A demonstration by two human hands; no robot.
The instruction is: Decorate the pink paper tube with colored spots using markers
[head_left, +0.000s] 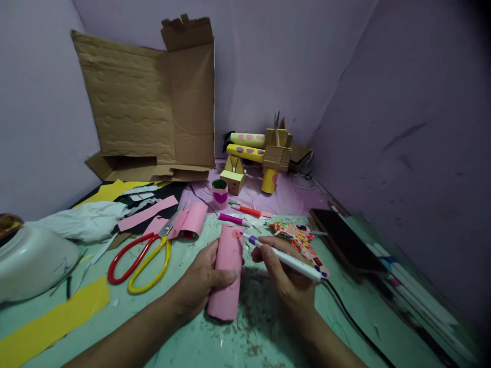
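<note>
My left hand (205, 276) is wrapped round a pink paper-covered tube (226, 286), its thumb lying across the front. Near the tube's upper end a small round swirl is drawn, and fainter outlines show lower down. Between the thumb and fingers of my right hand (284, 271) is a white corded pen-shaped tool (295, 261) with a purple collar. Its thin tip points at the tube's upper right edge, close to the swirl; contact cannot be made out. A black cable (353, 319) runs from its back end toward the lower right.
Red-and-yellow scissors (153, 260) lie left of the tube, near pink paper pieces (148, 213). Behind are a purple marker (233, 220), a red marker (247, 210), a small heart cup (220, 197) and a cardboard animal figure (276, 158). A phone (345, 240) rests at right.
</note>
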